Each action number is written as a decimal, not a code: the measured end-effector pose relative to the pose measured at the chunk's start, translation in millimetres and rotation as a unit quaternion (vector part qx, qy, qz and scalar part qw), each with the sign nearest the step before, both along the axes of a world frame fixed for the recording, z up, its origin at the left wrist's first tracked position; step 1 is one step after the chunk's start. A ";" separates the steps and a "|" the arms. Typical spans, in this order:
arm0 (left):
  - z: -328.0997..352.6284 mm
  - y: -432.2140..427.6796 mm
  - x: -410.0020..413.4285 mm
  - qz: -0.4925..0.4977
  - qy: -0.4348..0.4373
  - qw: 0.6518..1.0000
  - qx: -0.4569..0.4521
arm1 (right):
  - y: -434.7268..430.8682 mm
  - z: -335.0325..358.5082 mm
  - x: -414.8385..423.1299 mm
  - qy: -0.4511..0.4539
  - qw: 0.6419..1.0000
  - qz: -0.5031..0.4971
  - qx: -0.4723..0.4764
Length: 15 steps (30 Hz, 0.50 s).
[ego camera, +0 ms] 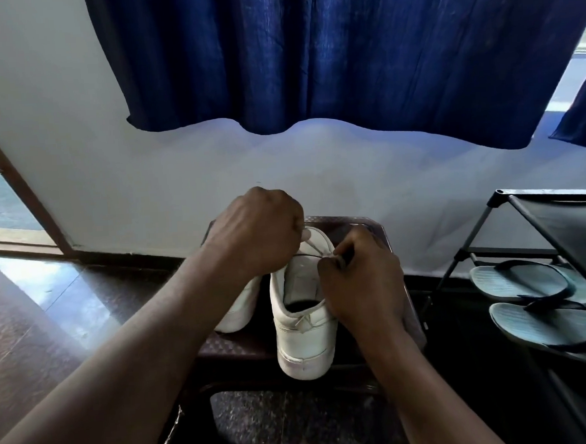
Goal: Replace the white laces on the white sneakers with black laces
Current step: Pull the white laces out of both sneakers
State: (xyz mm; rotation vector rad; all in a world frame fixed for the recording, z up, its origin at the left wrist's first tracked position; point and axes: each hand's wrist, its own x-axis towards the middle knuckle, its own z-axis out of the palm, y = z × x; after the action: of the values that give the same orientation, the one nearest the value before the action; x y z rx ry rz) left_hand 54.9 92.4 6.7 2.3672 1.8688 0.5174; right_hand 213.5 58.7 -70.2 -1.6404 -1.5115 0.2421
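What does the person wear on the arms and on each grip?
Nothing worn shows. The left grip and the right grip are bare hands, with no glove and no visible ring. The left forearm and right forearm are uncovered to the frame edge: no sleeve, watch or bracelet.

Sneaker [303, 327] below the fingers [332, 265]: smooth, matt white leather-look upper. White lace [312, 246] at the fingers: flat woven cloth. Table [230, 345] beneath: dark plastic, embossed weave texture. Floor [32, 306] left of the fingers: glossy, polished stone-look. Curtain [342, 47] above: blue cloth, slight sheen. Rack [471, 241] to the right: matt black metal tubing. Sandals [521, 281] on it: matt ribbed rubber.
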 end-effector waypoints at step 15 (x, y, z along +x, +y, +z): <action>-25.1 -7.8 15.3 -0.005 0.024 1.000 0.016 | 2.7 -1.4 -0.1 0.027 1.000 -0.001 -0.005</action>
State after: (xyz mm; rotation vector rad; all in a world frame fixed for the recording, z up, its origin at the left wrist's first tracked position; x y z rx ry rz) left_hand 70.2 84.6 -18.4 2.4289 1.8827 0.4965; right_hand 213.4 61.4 -71.5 -1.6302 -1.4707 0.2918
